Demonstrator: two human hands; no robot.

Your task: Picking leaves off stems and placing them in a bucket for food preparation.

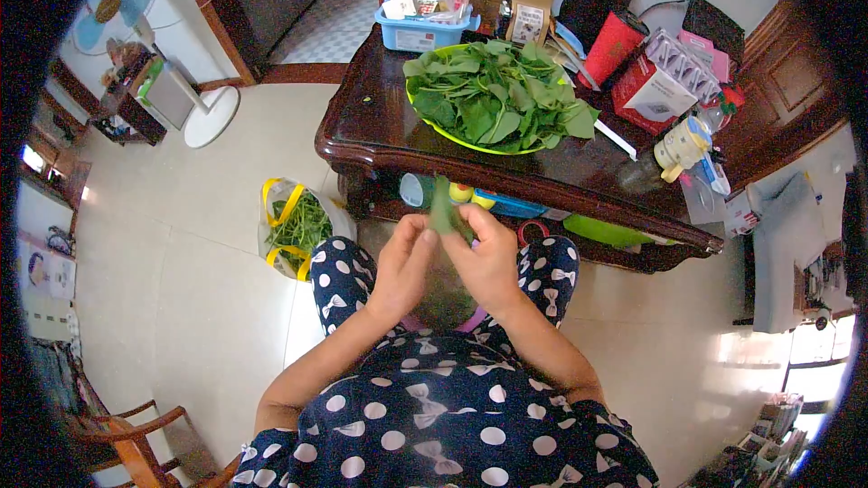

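Note:
Between my knees, my left hand (403,274) and my right hand (485,261) meet at a green leaf (442,207), which is blurred. The fingertips of both hands pinch it near its lower end. Below my hands is a purple basin (479,318) with dark contents that I cannot make out. On the dark wooden table (380,125) in front of me, a bright green plate (468,144) carries a heap of leafy greens (498,95). A bag with yellow handles (342,217) stands by my left knee, holding more green stems (302,220).
A light blue plastic basket (407,37) and cardboard boxes stand at the table's back. To the right are a red cylinder (614,47), a red box (641,105) and a yellow-lidded bottle (681,146). A fan (196,98) stands far left; a wooden chair (135,447) is behind left.

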